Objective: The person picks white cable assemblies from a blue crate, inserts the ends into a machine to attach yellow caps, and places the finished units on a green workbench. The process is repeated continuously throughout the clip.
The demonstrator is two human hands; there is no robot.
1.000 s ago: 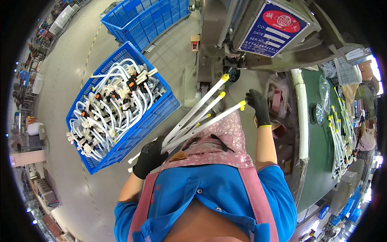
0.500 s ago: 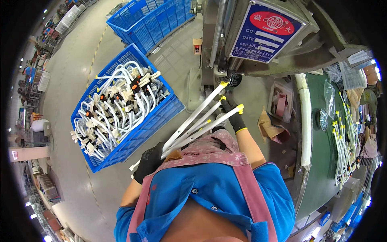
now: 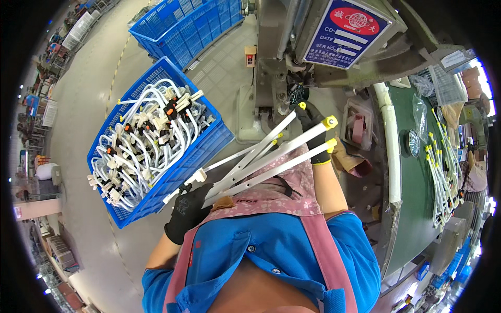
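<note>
Closest to my feed there's a blue shirt (image 3: 219,250) under a pink floral apron (image 3: 282,207), both on the person I'm riding along with. My left grip (image 3: 189,211), in a black glove, is wrapped around the lower ends of several white tubes (image 3: 290,146). They're up in the air in front of the apron, fanned out, yellow ends pointing up and to the right. There's a white clamp-like fitting (image 3: 197,176) right by that glove too.

My right grip (image 3: 310,119), also black-gloved, is up among the yellow ends. The tubes cover part of it, so honestly I can't tell if it's pinching one or just resting against them.

Off to the left, a blue basket (image 3: 211,145) is piled with bent white tubing (image 3: 180,143) and cream, black and orange fittings. Just past the right grip I've got a grey machine with a blue and red plate (image 3: 347,36). Over on the right, a green tabletop (image 3: 409,224) carries a round dish (image 3: 413,142) and a loose bundle of yellow-ended tubes (image 3: 437,193). Beyond the full basket sits a second blue basket (image 3: 195,34).
</note>
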